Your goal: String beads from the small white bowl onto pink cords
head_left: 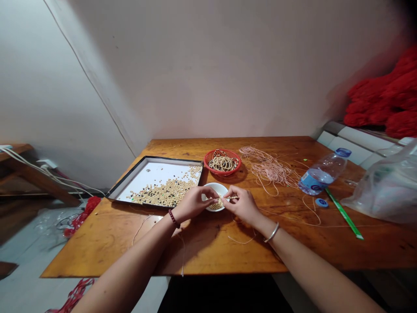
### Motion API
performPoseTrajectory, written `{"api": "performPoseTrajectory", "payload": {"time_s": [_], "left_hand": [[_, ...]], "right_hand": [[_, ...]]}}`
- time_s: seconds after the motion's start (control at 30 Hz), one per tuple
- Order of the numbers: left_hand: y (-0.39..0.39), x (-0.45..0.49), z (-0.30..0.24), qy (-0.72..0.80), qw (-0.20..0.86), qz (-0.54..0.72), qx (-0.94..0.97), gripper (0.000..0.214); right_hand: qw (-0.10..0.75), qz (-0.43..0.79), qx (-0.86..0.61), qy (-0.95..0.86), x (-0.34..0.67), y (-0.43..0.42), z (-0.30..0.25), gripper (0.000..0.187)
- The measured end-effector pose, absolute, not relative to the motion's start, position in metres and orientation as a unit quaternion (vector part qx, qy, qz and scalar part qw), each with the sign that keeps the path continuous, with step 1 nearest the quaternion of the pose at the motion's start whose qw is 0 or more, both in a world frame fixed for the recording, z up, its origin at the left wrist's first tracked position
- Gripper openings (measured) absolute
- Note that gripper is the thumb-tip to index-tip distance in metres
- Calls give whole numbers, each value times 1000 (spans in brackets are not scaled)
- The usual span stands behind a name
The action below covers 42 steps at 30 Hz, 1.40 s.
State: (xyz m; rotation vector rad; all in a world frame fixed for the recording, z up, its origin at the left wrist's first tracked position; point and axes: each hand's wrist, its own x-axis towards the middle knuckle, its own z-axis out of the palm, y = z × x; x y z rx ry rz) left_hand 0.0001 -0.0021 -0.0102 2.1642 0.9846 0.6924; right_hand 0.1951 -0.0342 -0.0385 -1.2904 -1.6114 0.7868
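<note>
A small white bowl with pale beads in it sits near the middle of the wooden table. Over its left side, my left hand is closed in a pinch; what lies between its fingertips is too small to make out. My right hand is at the bowl's right rim, its thumb and fingers closed on a short string of beads. The fingertips of both hands almost meet above the bowl. Thin cord trails on the wood below my right hand.
Left of the bowl lies a black-rimmed tray of loose pale and dark beads. Behind it stands a red basket with strung beads. To the right are tangled pink cord, a water bottle, a blue cap, a green strip and a plastic bag.
</note>
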Motion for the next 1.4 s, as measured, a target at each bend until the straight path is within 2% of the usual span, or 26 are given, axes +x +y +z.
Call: {"api": "performPoseTrajectory", "payload": {"time_s": [0.6,0.83,0.97,1.1,1.2,1.4], "left_hand": [[-5,1,-7,383,330,246,827,31],[-11,6,-5,417,186,215,863,39],[-13,8,-4,416,149,188,877,48],[-11,5,-2,450,62,167,875,48],[-10,2,-2,417,-4,123,901,45],[-12,2,0,364,53,93,925,46]], "right_hand": [[432,291,-517,-679,195,-36,-36,16],[400,310,-472,-722,196,-39,-34,17],[396,305,-452,-739,195,-40,-33,16],[424,278,-505,-698,196,-37,-33,16],[462,274,-554,-637,199,-32,-34,15],[505,363,-532,-574,202,-21,-37,15]]}}
